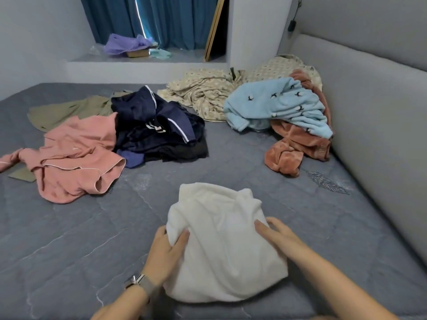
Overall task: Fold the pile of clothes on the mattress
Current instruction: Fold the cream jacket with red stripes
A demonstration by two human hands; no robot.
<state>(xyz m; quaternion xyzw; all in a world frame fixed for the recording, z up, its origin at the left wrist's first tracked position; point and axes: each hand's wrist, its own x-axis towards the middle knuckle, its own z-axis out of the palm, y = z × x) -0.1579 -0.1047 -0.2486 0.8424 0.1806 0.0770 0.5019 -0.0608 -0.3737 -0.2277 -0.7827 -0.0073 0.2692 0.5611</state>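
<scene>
A white fleecy garment [221, 245], folded into a thick bundle, lies on the grey mattress [69, 239] right in front of me. My left hand [165, 252] grips its left edge, thumb on top and fingers tucked behind the fabric. My right hand [276, 232] holds the right side with the fingers laid over the cloth. Unfolded clothes lie further back: a pink garment [76, 158], a dark navy heap [157, 125], an olive piece [69, 112], a light blue fleece [282, 105] and a rust-brown fleece [293, 148].
A beige patterned sheet [203, 93] is crumpled at the back of the mattress. The grey padded headboard [374, 116] runs along the right side. A window ledge [147, 58] behind holds a purple cloth [124, 43], with blue curtains [161, 17] above.
</scene>
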